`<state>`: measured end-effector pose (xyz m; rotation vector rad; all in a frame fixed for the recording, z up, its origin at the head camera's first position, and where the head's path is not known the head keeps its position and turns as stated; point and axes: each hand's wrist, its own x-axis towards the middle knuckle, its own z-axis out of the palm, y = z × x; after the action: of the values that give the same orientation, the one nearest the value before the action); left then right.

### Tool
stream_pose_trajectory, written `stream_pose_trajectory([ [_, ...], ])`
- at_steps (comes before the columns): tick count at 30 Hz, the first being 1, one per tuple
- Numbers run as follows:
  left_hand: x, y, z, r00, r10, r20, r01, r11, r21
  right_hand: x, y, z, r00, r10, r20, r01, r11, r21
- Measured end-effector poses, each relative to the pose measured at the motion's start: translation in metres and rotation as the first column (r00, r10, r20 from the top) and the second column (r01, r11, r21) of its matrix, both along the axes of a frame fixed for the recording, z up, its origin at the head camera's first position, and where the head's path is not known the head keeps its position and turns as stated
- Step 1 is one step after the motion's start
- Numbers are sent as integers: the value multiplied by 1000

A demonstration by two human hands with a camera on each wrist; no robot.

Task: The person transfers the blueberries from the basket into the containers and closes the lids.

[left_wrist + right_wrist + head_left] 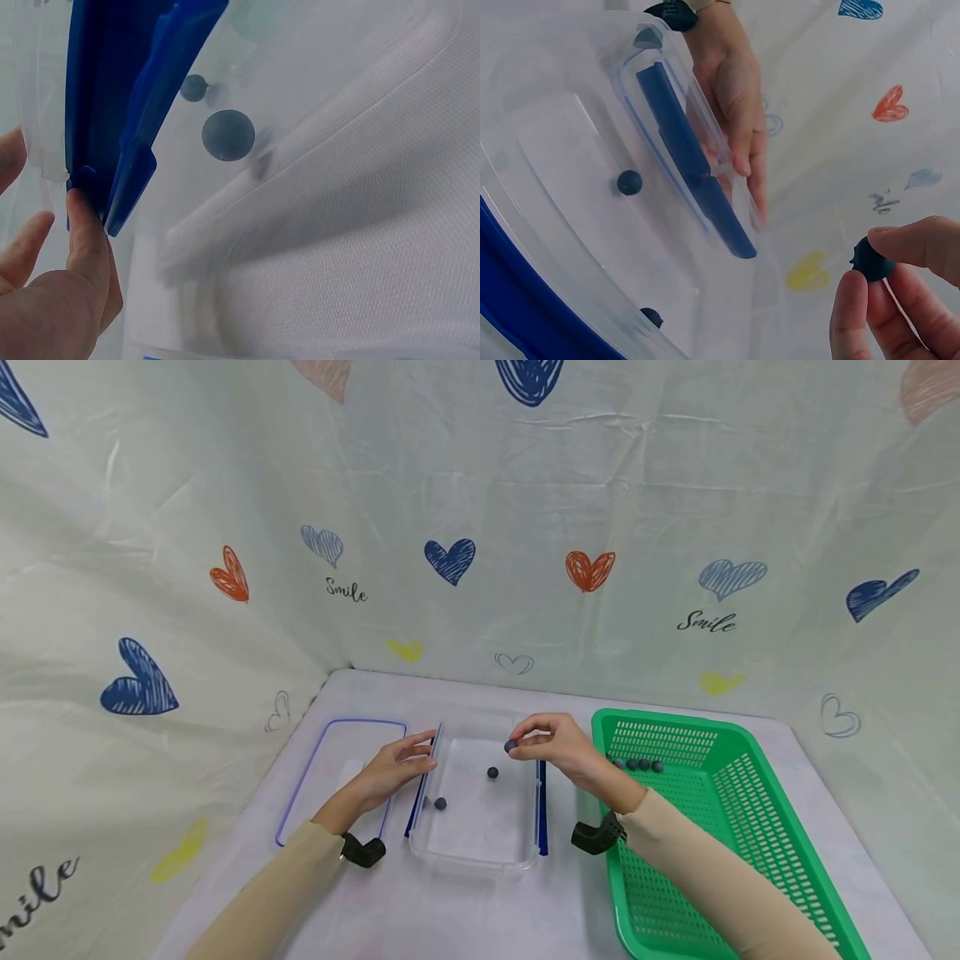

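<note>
A dark blue berry point(873, 260) was held in the air above the far right part of a clear plastic box point(480, 862), pinched between the thumb and fingertips of the right hand point(558, 748), with its little jagged crown visible in the right wrist view. The left hand point(385, 774) held nothing; its fingers were loosely extended and spread along the outside of the box's left wall, one fingertip touching the blue latch point(142, 105) there. Inside the box lay two more berries, one nearer the middle point(492, 772) and the other close to the left wall point(440, 804), well apart from each other. Another blue latch point(543, 814) ran along the box's right side. To the left, a clear lid with a blue edge point(360, 721) lay flat on the surface point(562, 893), partly behind the left forearm. To the right stood a green slatted basket point(798, 852), a short row of dark berries point(645, 765) near its far left corner, the right forearm reaching across it. Both arms wore beige sleeves point(708, 872), with a black device at each wrist. Behind everything hung a pale curtain point(525, 485) printed with hearts and the word "Smile".
</note>
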<state>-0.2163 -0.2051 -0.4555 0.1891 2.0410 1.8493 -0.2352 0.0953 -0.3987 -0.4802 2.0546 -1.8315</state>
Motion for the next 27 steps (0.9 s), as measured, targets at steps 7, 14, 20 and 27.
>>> stream_pose_trajectory([
  [7, -9, -3, -18, 1000, 19, -4, -19, 1000, 9, -1, -4, -6, 1000, 27, 7, -27, 999, 26],
  [14, -11, -4, -26, 1000, 30, -9, -30, 999, 12, -1, -6, -11, 999, 33, 12, -34, 998, 48],
  [20, -11, -4, -23, 1000, 20, 6, -21, 999, 32, -1, -7, -11, 999, 32, 6, -32, 998, 61],
  [27, -4, -1, -4, 1000, 1, 6, -1, 1000, 9, -1, -6, -9, 1000, 1, -5, -1, 997, 82],
])
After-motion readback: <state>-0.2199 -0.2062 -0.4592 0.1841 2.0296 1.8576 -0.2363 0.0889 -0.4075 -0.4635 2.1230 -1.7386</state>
